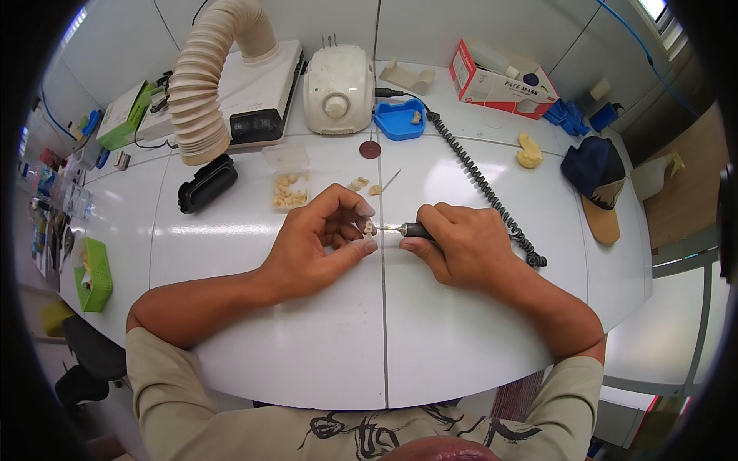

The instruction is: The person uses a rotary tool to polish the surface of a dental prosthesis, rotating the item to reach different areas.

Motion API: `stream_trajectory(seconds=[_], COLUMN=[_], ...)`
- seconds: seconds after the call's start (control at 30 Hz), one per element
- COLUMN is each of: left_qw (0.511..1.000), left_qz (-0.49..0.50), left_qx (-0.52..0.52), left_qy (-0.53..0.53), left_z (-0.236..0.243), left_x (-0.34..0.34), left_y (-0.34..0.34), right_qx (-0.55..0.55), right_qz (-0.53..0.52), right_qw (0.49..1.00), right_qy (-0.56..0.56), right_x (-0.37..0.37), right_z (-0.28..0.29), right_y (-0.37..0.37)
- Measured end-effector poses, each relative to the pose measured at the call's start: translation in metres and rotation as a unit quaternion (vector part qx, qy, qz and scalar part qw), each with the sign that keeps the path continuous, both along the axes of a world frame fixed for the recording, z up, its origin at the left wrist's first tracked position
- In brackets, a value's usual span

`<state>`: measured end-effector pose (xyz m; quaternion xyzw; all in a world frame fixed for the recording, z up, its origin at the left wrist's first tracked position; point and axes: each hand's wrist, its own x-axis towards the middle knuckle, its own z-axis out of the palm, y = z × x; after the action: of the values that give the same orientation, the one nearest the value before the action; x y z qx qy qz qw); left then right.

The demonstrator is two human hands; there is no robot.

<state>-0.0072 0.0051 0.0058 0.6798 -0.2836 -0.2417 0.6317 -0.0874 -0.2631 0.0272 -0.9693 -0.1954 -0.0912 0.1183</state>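
Between the thumb and fingers of my left hand (319, 242) is a small whitish tooth-shaped piece (369, 229), partly hidden by the fingertips. My right hand (465, 244) grips a dark handpiece (416, 230), a rotary grinder with a thin metal bit. The bit points left and its tip meets the small piece or lies right beside it. A black coiled cord (477, 173) runs from the white control box (338, 91) down to the right hand's side. Just beyond the left hand lie small cream pieces (358, 184) and a thin pointed tool (391, 180).
A clear box of cream tooth-like pieces (290, 190), a black case (207, 184) and a ribbed hose (201, 84) stand left. Farther back are a dark red disc (370, 150), a blue tray (399, 120) and a mask box (501, 83). A yellowish cast (529, 151) and cap (597, 184) lie right.
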Motion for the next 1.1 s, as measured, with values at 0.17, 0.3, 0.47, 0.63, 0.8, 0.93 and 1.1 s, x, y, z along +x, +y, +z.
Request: stream_trajectory(seconds=[0.17, 0.3, 0.47, 0.63, 0.8, 0.93, 1.1], left_qw=[1.0, 0.998, 0.999, 0.998, 0.998, 0.996, 0.996], left_qz=[-0.005, -0.031, -0.022, -0.019, -0.025, -0.039, -0.038], left_qx=[0.002, 0.046, 0.032, 0.033, 0.032, 0.036, 0.037], left_qy=[-0.003, -0.021, 0.006, 0.047, 0.054, 0.07, 0.075], left_z=[0.0006, 0.0027, 0.0027, 0.0026, 0.0022, 0.0059, 0.0057], left_x=[0.0003, 0.0023, 0.002, 0.0046, 0.0066, 0.0078, 0.0087], left_y=[0.0042, 0.0029, 0.0006, -0.0018, -0.0024, -0.0001, -0.0004], right_qx=[0.003, 0.005, -0.002, -0.017, -0.029, -0.032, -0.037], right_qz=[0.002, -0.014, -0.008, -0.003, -0.004, 0.001, 0.006], right_qw=[1.0, 1.0, 1.0, 1.0, 1.0, 0.999, 0.999], right_qy=[-0.003, 0.003, 0.0, -0.009, -0.007, -0.009, -0.012], right_x=[0.0007, 0.0003, 0.001, 0.002, 0.0024, 0.0032, 0.003], right_z=[0.0003, 0.0018, 0.0021, 0.0013, 0.0003, 0.0004, 0.003], right_y=[0.0019, 0.0033, 0.0043, 0.0053, 0.0047, 0.0057, 0.0077])
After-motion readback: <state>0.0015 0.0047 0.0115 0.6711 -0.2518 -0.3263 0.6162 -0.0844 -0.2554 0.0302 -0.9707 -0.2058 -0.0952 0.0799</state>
